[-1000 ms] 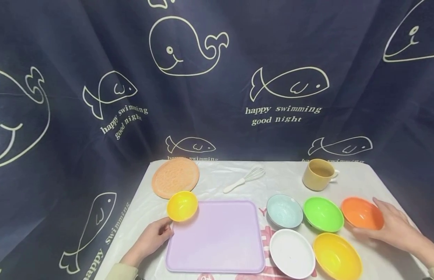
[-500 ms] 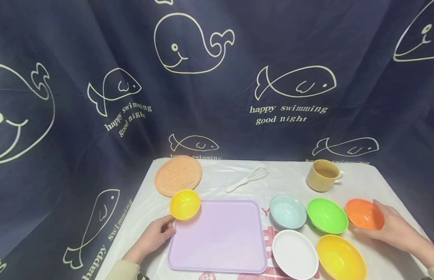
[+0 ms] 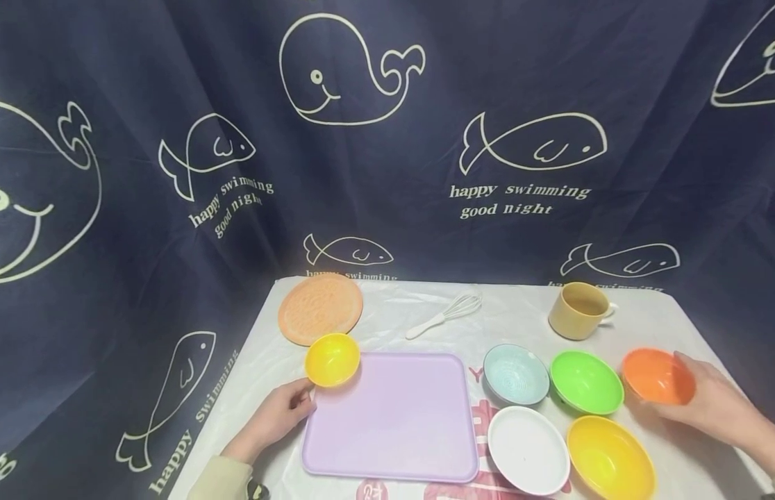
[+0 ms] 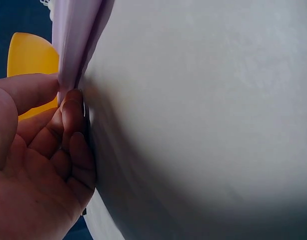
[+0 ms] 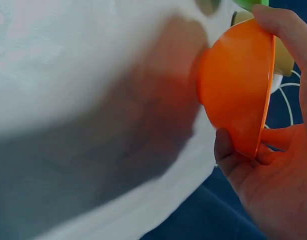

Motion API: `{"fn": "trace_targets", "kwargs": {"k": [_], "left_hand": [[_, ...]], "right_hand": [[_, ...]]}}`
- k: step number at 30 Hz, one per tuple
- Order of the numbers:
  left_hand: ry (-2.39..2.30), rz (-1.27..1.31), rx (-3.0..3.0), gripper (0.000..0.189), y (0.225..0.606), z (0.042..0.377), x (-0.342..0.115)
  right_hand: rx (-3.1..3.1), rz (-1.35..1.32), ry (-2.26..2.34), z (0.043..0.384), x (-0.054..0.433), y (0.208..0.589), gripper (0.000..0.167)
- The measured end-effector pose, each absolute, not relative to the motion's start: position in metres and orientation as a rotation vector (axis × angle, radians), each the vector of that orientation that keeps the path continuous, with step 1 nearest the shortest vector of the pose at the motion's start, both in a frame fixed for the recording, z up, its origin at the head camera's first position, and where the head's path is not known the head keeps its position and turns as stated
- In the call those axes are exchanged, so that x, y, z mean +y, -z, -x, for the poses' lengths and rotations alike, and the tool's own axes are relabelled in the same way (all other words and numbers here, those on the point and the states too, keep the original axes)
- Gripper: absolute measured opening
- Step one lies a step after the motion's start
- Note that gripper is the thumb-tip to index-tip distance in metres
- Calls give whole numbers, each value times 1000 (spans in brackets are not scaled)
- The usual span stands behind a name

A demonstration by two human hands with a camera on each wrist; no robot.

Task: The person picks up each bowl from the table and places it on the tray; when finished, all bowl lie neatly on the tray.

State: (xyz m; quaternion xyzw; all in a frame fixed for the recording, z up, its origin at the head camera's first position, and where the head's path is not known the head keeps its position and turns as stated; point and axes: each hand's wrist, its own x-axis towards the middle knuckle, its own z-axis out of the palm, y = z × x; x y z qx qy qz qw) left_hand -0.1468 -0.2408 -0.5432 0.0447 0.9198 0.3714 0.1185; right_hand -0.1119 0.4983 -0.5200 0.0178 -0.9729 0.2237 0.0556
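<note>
At the lilac tray's point(image 3: 392, 417) left edge, my left hand point(image 3: 280, 414) pinches the rim. In the left wrist view the thumb lies against the tray edge point(image 4: 76, 42) and the curled fingertips meet it from the table side. A small yellow bowl point(image 3: 332, 360) sits over the tray's far left corner. On the far right my right hand point(image 3: 712, 406) grips an orange bowl point(image 3: 656, 376) by its right side. The right wrist view shows the thumb and fingers spread round the orange bowl point(image 5: 236, 82), its base close to the white table cover.
Left of the orange bowl stand a green bowl point(image 3: 586, 382), a light blue bowl point(image 3: 515, 375), a white bowl point(image 3: 528, 451) and a larger yellow bowl point(image 3: 610, 458). Behind are a tan mug point(image 3: 578, 312), a whisk point(image 3: 444, 316) and a round orange-brown board point(image 3: 321, 309). A dark curtain point(image 3: 387, 173) encloses the table.
My right hand and the orange bowl have shifted slightly right, away from the green bowl. The head view has turned a little; the left hand stays at the tray's edge.
</note>
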Motion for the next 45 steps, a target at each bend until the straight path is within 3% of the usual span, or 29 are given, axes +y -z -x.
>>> {"fn": "trace_targets", "kwargs": {"k": [8,17,24,30,45], "left_hand": [[-1095,-112,2700,48,540,148,-242],[-1120,-130,2697,50,541,147,-244],[-1132,-162,2693,50,542,146,-244],[-1119,-159,2689,51,542,147,-244],[-1118,-158,2686,49,544,148,-246]], "right_hand": [[-2886,-77,-682,112,485,496,121],[-2807,-280,-779,122,430,460,117],[-2804,-383,-782,125,366,441,112],[-2836,-484,-781,126,304,436,119],[-2932,-866,-940,135,141,463,126]]}}
